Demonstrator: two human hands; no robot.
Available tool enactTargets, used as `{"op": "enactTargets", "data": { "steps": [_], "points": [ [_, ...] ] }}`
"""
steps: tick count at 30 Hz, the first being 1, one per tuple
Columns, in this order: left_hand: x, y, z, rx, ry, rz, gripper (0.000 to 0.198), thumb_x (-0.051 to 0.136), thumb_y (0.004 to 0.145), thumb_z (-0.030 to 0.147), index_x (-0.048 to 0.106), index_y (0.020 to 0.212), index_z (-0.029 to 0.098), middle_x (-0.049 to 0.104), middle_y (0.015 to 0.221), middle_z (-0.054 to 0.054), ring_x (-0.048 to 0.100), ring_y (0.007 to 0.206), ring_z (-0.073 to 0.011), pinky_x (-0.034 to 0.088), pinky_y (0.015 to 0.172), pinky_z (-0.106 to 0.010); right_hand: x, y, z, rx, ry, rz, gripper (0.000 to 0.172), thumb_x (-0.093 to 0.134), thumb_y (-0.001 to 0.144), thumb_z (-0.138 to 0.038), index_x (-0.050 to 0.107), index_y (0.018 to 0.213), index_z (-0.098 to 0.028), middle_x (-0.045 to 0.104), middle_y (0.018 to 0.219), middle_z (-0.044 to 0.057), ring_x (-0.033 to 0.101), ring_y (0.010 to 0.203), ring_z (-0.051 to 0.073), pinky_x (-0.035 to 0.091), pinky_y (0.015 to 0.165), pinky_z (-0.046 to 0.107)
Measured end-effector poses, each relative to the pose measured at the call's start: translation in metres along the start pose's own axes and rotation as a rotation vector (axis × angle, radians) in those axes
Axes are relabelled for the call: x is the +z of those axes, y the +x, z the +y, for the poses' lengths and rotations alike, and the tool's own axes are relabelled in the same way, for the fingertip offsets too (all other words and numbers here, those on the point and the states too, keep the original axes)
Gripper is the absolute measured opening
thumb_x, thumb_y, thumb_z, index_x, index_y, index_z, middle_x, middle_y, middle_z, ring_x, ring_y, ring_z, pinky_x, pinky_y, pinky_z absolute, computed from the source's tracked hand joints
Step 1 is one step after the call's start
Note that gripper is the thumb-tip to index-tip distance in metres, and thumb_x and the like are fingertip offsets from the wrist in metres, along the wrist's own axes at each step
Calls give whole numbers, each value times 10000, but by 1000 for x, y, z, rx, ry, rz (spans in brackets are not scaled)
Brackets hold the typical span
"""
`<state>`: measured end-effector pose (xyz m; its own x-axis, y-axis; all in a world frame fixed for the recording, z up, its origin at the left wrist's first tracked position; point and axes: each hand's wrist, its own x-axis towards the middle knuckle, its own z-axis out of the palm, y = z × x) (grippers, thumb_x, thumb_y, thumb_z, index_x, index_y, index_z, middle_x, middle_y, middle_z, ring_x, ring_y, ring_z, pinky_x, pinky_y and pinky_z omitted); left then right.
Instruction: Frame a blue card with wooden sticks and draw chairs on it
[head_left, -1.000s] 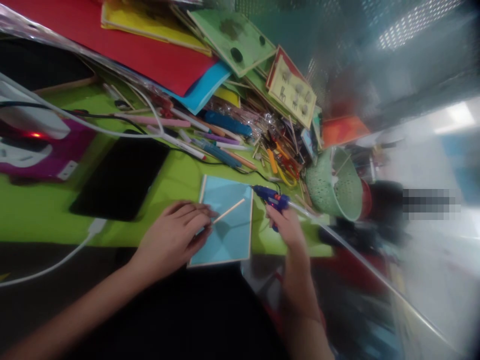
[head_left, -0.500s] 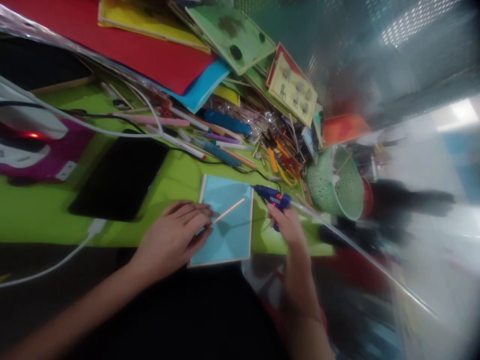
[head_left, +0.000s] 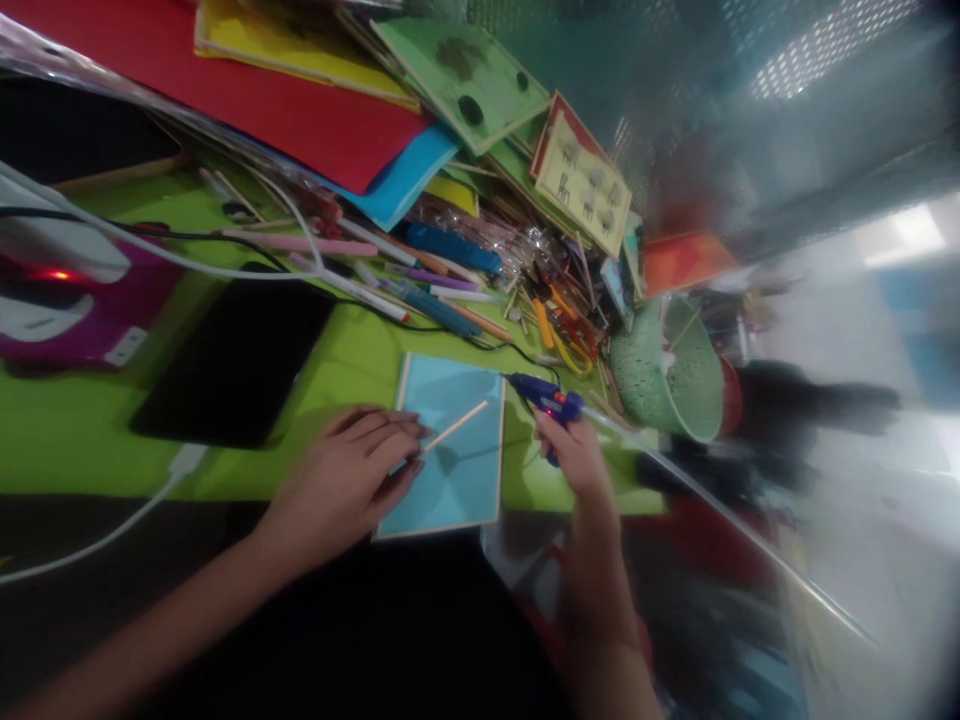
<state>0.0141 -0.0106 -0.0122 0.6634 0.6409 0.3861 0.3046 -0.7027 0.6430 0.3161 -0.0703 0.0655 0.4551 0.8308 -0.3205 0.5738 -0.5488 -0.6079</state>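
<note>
My left hand (head_left: pixel 371 460) is closed, its fingertips pinching one end of a thin wooden stick (head_left: pixel 456 425). The stick slants up to the right over a light blue board (head_left: pixel 457 500) with pale edges. My right hand (head_left: pixel 574 447) is wrapped round the handle of a blue hot glue gun (head_left: pixel 546 392), which shows a small red light. Its nozzle points left, at the board's upper right corner; whether they touch I cannot tell. A long clear glue stick (head_left: pixel 720 515) runs out of the gun's back, down to the right.
A black tablet (head_left: pixel 236 360) with a white cable lies left on the green table (head_left: pixel 67 430). Pens, sticks and orange-handled pliers (head_left: pixel 551 320) crowd the far side. A green basket (head_left: pixel 645 370) stands right. Coloured sheets and decorated boards (head_left: pixel 465 80) are piled behind.
Almost nothing differs. Both hands, the stick and the glue gun keep their places over the board; the whole view has shifted very slightly.
</note>
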Motion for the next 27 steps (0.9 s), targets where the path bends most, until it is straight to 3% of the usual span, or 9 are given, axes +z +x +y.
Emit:
{"op": "enactTargets", "data": {
  "steps": [27],
  "points": [
    [-2,2,2,-42,-34,4,153,534,1055,278,671,1003,235,814,1187,-43,733,1205,-272,506,1061,-482,16,0,-4,-32,91,-41,408,664,846,-602,620,694,-226,578,543,-24,566,512,159,429,531,287]
  ]
}}
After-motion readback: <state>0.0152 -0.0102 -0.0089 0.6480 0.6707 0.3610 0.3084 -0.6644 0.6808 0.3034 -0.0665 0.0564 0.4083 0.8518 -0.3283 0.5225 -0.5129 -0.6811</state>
